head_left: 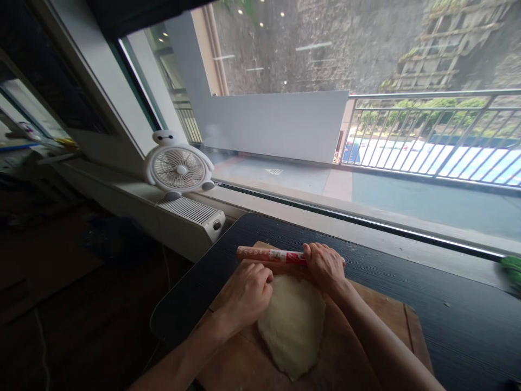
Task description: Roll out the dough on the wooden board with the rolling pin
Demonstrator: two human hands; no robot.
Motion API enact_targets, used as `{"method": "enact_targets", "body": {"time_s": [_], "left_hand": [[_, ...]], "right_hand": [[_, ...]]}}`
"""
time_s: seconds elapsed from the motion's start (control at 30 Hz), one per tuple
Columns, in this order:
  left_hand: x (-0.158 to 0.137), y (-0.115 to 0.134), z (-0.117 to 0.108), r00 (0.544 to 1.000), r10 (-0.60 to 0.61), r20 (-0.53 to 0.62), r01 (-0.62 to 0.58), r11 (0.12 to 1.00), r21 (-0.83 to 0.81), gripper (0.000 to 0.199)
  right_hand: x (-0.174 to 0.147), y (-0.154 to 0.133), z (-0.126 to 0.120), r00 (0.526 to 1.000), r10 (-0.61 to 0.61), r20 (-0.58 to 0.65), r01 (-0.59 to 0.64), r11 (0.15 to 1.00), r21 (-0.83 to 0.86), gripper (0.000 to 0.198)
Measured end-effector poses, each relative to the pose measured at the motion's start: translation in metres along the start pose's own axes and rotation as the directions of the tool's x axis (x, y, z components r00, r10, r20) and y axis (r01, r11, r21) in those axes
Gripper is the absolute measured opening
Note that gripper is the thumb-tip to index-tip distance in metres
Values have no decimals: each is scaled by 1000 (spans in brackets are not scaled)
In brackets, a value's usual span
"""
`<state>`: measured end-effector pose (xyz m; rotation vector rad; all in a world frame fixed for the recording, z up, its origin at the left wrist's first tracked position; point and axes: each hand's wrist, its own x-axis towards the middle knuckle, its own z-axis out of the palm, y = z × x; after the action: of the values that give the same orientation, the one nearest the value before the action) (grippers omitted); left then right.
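Note:
A flattened sheet of pale dough (293,325) lies on a wooden board (391,315) set on a dark table (456,304). A wooden rolling pin (264,254) with a red and white label lies across the board's far edge, just past the dough. My right hand (324,266) lies over the pin's right part, fingers curled on it. My left hand (247,290) is closed in a loose fist at the dough's far left edge, just below the pin; whether it touches the pin is unclear.
A white desk fan (179,169) stands on the window ledge above a white heater (194,215) to the left. A large window runs behind the table, with a balcony railing (431,136) outside. Something green (512,270) sits at the right edge.

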<state>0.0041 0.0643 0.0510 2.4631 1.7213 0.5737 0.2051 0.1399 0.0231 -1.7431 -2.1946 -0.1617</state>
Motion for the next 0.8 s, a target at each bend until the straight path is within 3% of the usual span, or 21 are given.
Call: {"method": "enact_targets", "body": {"time_s": [0.27, 0.43, 0.6, 0.8], "left_hand": [[4, 1, 2, 999, -38, 31, 39, 999, -15, 17], [5, -2, -2, 996, -11, 92, 22, 992, -121, 20], [8, 0, 1, 999, -14, 49, 19, 996, -90, 21], [11, -1, -1, 990, 26, 136, -2, 984, -176, 22]], "right_hand": [[-1, -2, -1, 1000, 5, -12, -5, 1000, -9, 43], [-1, -3, -1, 1000, 0, -20, 0, 1000, -10, 45], [-2, -3, 0, 999, -18, -33, 17, 1000, -13, 43], [-3, -3, 1, 999, -17, -50, 16, 1000, -18, 42]]}}
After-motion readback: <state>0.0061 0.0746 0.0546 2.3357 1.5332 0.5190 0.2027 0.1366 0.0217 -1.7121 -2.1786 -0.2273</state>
